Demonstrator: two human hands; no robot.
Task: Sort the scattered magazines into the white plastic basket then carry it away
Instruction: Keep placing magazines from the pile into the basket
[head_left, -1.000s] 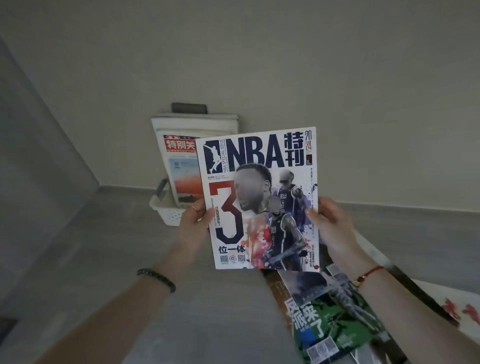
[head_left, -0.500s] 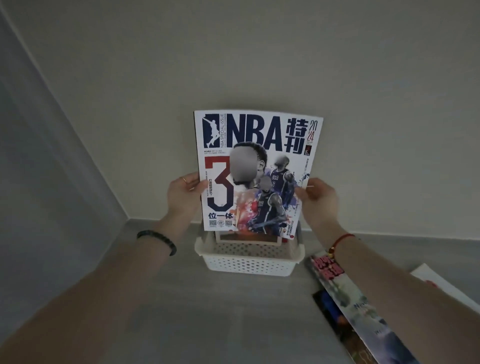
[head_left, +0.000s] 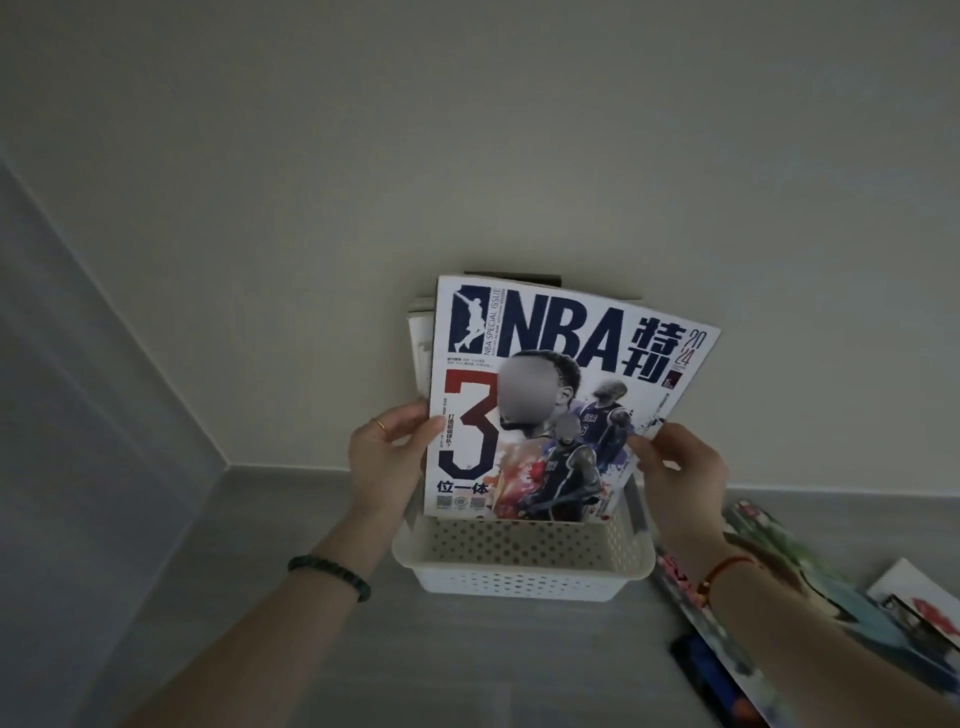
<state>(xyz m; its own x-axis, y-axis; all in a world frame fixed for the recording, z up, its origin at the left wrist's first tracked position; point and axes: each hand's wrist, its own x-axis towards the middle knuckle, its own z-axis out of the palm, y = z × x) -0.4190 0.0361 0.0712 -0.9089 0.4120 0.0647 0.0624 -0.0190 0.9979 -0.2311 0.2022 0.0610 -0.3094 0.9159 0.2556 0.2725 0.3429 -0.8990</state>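
Left hand (head_left: 387, 462) and right hand (head_left: 680, 467), each pinching a side edge of the NBA magazine (head_left: 545, 364), tilted over the white basket (head_left: 519, 577): lower corner may snag its rim.

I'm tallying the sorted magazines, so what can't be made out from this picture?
Head view only.
Magazines standing in the white basket: the NBA magazine covers them; only edges show, so no count.
Loose magazines at right: cut by the right and bottom edges, crossed by the right forearm.
Left hand: its hold on the back is behind the cover.
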